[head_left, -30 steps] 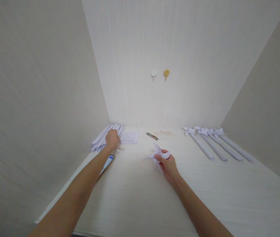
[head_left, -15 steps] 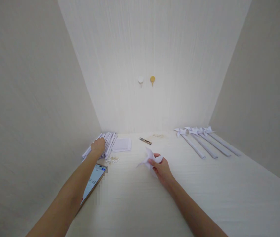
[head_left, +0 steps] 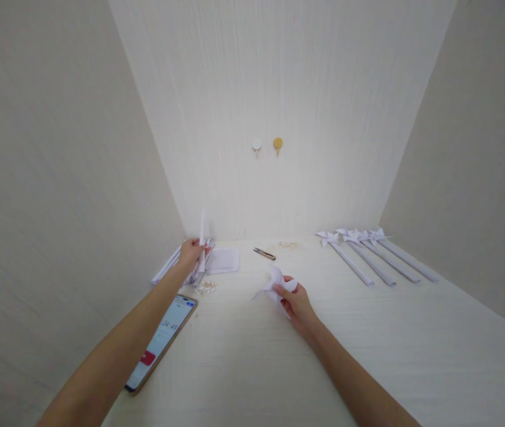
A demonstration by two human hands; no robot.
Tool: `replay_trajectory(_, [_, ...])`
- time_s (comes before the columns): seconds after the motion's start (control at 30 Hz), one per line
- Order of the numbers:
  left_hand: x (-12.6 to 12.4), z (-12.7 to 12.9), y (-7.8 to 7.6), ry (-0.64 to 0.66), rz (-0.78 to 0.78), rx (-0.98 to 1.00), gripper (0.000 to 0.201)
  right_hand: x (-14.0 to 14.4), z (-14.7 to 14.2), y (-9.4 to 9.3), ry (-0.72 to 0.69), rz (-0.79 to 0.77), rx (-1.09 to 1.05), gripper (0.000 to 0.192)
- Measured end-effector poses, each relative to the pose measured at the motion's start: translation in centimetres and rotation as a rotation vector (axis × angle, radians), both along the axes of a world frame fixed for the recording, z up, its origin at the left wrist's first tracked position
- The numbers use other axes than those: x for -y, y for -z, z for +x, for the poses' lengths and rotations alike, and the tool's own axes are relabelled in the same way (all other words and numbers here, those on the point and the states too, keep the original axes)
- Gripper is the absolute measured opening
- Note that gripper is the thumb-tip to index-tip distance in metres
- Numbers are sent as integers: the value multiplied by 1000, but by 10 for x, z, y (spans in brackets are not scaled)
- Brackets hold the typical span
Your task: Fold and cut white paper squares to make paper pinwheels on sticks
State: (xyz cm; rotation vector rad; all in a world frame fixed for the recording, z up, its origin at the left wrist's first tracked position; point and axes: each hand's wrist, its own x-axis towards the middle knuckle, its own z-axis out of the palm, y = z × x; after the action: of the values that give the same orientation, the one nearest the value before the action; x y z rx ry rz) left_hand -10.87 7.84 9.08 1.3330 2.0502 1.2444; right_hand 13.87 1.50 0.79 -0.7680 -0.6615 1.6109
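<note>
My left hand (head_left: 191,254) grips a rolled white paper stick (head_left: 203,234), holding it nearly upright over a pile of similar paper sticks (head_left: 166,267) at the left. In my right hand (head_left: 294,299), a white paper pinwheel (head_left: 274,283) with curved blades is pinched between thumb and fingers, above the middle of the table. Beyond it lie small thread snips (head_left: 264,254). A stack of white paper squares (head_left: 224,261) rests beside the stick pile, and small pale bits (head_left: 208,288) are heaped just in front of it.
A phone (head_left: 163,338) showing a timer lies under my left forearm. Several finished paper pinwheels on sticks (head_left: 351,261) are lined up at the right. More tiny bits (head_left: 288,244) lie by the back wall, which carries a white hook (head_left: 256,145) and a yellow hook (head_left: 278,144).
My left hand has lifted one paper stick off the pile and moved slightly right, turning the stick upright. My right hand keeps the pinwheel in nearly the same place.
</note>
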Motion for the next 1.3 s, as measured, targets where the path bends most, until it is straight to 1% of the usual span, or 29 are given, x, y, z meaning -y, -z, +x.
replay_trajectory(0.07, [15, 22, 1, 93, 14, 144, 20, 1, 2, -1, -10, -9, -30, 39])
replay_trajectory(0.1, [25, 33, 4, 162, 16, 249, 20, 1, 3, -2, -15, -8, -47, 39])
replay_trajectory(0.13, [35, 44, 7, 252, 18, 546, 22, 1, 4, -2, -17, -2, -66, 39])
replay_trajectory(0.17, [46, 55, 11, 331, -16, 807, 24, 1, 5, -2, -18, 6, -84, 39])
replay_trajectory(0.2, [56, 66, 17, 384, -57, 1001, 26, 2, 6, -3, -15, 11, -99, 39])
replay_trajectory(0.23, [65, 75, 23, 409, -99, 1147, 28, 2, 7, -3, -8, 6, -107, 39])
replay_trajectory(0.27, [73, 85, 30, 412, -140, 1251, 28, 3, 9, -4, 0, -2, -109, 40])
replay_trajectory(0.33, [82, 100, 44, 430, -239, 1356, 20, 3, 10, -4, 11, -4, -102, 40])
replay_trajectory(0.4, [85, 111, 57, 424, -281, 1382, 12, 2, 12, -3, 13, 24, -82, 40])
replay_trajectory(0.47, [86, 118, 65, 396, -304, 1404, 14, 0, 12, 0, 23, 51, -65, 37])
replay_trajectory(0.53, [87, 121, 68, 380, -307, 1412, 14, -2, 13, 4, 42, 44, -71, 34])
replay_trajectory(0.67, [91, 122, 69, 380, -264, 1389, 19, -2, 12, 8, 44, -38, -123, 32])
replay_trajectory(0.83, [95, 125, 75, 507, -223, 1314, 33, -1, 11, 7, 12, -76, -125, 28])
replay_trajectory(0.97, [96, 128, 80, 593, -107, 1158, 39, 0, 10, 4, 0, -134, -200, 29])
replay_trajectory(1.03, [97, 128, 82, 620, -67, 1102, 44, 0, 10, 3, 10, -135, -219, 27])
replay_trajectory(1.2, [97, 126, 83, 666, -93, 1072, 57, 1, 12, 2, 28, -122, -275, 21])
replay_trajectory(1.23, [98, 126, 82, 685, -103, 1075, 58, 1, 12, 1, 24, -129, -290, 20])
replay_trajectory(1.3, [99, 126, 80, 714, -131, 1089, 52, 1, 13, 0, 18, -154, -314, 17])
